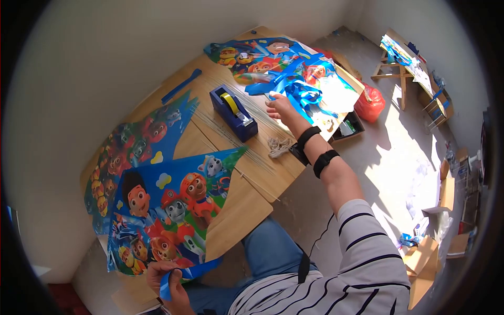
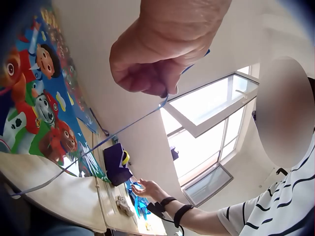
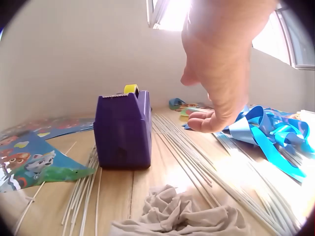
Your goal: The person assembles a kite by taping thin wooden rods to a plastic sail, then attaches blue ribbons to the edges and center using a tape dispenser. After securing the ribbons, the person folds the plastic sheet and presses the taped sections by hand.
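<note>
Ribbon (image 1: 199, 270) sits pinched in your left fingers (image 1: 156, 273), by the sheet's (image 1: 164, 202) lower edge; your right fingers (image 3: 211, 123), loosely open and seemingly empty, hang near the heap (image 1: 300, 93) on the desk (image 1: 244, 207). You're likely sorting out ribbon; next calls for keeping it untwisted.
</note>
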A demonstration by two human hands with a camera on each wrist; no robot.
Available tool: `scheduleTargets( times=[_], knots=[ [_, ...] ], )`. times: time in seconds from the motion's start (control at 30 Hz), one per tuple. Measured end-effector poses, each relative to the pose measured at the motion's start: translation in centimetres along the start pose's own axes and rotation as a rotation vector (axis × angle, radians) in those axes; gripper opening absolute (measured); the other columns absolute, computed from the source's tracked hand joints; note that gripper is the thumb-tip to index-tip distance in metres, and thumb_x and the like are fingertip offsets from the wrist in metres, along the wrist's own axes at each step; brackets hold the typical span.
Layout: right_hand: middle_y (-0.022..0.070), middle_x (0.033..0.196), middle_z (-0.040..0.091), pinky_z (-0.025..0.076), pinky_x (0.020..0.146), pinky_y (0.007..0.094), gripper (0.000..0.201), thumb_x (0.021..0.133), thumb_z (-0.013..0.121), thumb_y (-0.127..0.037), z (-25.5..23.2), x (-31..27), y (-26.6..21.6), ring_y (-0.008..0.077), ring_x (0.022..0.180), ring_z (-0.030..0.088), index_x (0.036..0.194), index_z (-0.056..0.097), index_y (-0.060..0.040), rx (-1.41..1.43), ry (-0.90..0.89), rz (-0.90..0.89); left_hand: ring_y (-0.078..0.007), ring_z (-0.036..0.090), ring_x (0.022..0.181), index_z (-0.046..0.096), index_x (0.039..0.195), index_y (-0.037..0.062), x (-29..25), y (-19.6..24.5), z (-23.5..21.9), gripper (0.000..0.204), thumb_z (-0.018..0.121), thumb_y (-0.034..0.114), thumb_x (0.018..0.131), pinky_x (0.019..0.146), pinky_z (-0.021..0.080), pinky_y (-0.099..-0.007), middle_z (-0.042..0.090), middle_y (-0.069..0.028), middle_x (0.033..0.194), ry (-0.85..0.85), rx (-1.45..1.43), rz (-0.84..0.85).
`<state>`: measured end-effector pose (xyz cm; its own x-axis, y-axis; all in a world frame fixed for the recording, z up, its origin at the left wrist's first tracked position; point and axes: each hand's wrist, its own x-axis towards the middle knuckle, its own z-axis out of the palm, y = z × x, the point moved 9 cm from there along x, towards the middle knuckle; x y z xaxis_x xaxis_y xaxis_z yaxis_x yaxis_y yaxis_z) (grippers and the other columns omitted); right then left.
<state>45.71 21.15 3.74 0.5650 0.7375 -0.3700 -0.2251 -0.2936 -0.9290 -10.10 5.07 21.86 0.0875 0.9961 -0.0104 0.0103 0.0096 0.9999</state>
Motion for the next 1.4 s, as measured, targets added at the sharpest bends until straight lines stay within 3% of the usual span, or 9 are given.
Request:
scheduleTargets(
  times=[0.13,0.3,0.47,0.6,0.7,0.77,1.0,1.2,1.4],
  knots=[
    [0.0112,0.118,0.056,0.055,0.074,0.0375,0.07,0.086,0.073,-0.015,0.9,4.4,1.4,0.0243,0.093,0.063,0.147,0.037,-0.0124,0.186,0.022,0.081,-0.0043,0.046,0.062,0.058,0.091,0.0037,1.3,-0.5,0.7,0.012,0.063,-0.006,0.088,0.063,0.044,-0.0168,0.059,-0.0015,0.082,-0.04,-0.058,0.02],
    [0.0114,0.114,0.059,0.055,0.072,0.0394,0.042,0.085,0.074,-0.014,0.4,4.3,-0.9,0.0277,0.096,0.066,0.12,0.054,-0.0038,0.307,0.029,0.028,-0.0057,0.049,0.063,0.058,0.092,0.0034,1.5,-0.9,0.3,0.011,0.063,-0.006,0.088,0.062,0.045,-0.0185,0.06,-0.003,0.083,-0.002,-0.026,-0.034],
    [0.0119,0.106,0.066,0.051,0.088,0.0331,0.027,0.087,0.072,-0.012,-2.2,-1.9,-14.5,0.0246,0.101,0.064,0.11,0.063,0.0002,0.384,-0.071,-0.403,-0.01,0.056,0.069,0.058,0.093,0.0042,0.6,-1.7,-2.1,0.019,0.069,-0.005,0.081,0.063,0.046,-0.0211,0.06,-0.0038,0.083,0.058,-0.02,-0.065],
    [0.0134,0.114,0.068,0.051,0.085,0.0314,0.023,0.092,0.066,-0.012,-4.1,-12.4,-27.4,0.0206,0.106,0.064,0.111,0.066,0.0016,0.422,-0.36,-0.754,-0.0122,0.056,0.073,0.055,0.089,0.0034,0.5,-1.5,-3.3,0.023,0.076,0.004,0.079,0.069,0.046,-0.023,0.059,-0.0054,0.081,0.11,-0.003,-0.004],
    [0.011,0.101,0.069,0.052,0.094,0.0344,0.024,0.088,0.069,-0.01,-6.1,-19.6,-32.8,0.0219,0.097,0.067,0.109,0.068,0.0008,0.439,-0.394,-1.009,-0.0127,0.056,0.074,0.056,0.088,0.0032,0.3,-0.7,-3.3,0.022,0.076,0.004,0.079,0.07,0.047,-0.0236,0.059,-0.0056,0.081,0.085,-0.002,0.004],
    [0.0088,0.095,0.071,0.052,0.088,0.0275,0.023,0.089,0.069,-0.01,-6.0,-25.1,-34.3,0.0168,0.086,0.067,0.107,0.067,0.0046,0.447,-0.43,-1.004,-0.0128,0.056,0.074,0.056,0.087,0.0031,0.2,-0.1,-3.4,0.021,0.076,0.004,0.078,0.07,0.047,-0.0238,0.059,-0.0056,0.082,0.071,0.001,0.014],
    [0.004,0.087,0.067,0.051,0.073,0.0254,0.016,0.084,0.068,-0.003,-4.6,-35.1,-27.4,0.0127,0.076,0.063,0.1,0.068,-0.0015,0.204,-0.369,-0.878,-0.0118,0.055,0.072,0.057,0.087,0.0029,-0.8,2.1,-4.2,0.021,0.075,0.002,0.077,0.067,0.045,-0.022,0.06,-0.0063,0.083,0.032,0.017,0.069],
    [0.0004,0.085,0.065,0.045,0.07,0.0208,0.01,0.083,0.068,-0.001,9.0,-37.2,-11.8,0.0055,0.076,0.058,0.093,0.066,-0.0005,-0.025,-0.786,-0.365,-0.0086,0.052,0.062,0.056,0.104,0.0014,-1.6,3.1,-0.1,0.036,0.077,0.007,0.075,0.055,0.038,-0.0191,0.06,-0.0057,0.08,-0.157,-0.046,0.113],
    [0.0126,0.08,0.064,0.047,0.064,0.0351,0.01,0.078,0.063,0.004,19.1,-42.4,-8.1,0.0244,0.072,0.062,0.087,0.063,0.0001,-0.253,-0.969,-0.702,-0.0119,0.056,0.059,0.045,0.134,-0.0037,-3.4,2.3,4.6,0.075,0.073,-0.005,0.064,0.052,0.041,-0.0204,0.064,-0.0099,0.077,-0.272,-0.273,-0.099]
  ],
)
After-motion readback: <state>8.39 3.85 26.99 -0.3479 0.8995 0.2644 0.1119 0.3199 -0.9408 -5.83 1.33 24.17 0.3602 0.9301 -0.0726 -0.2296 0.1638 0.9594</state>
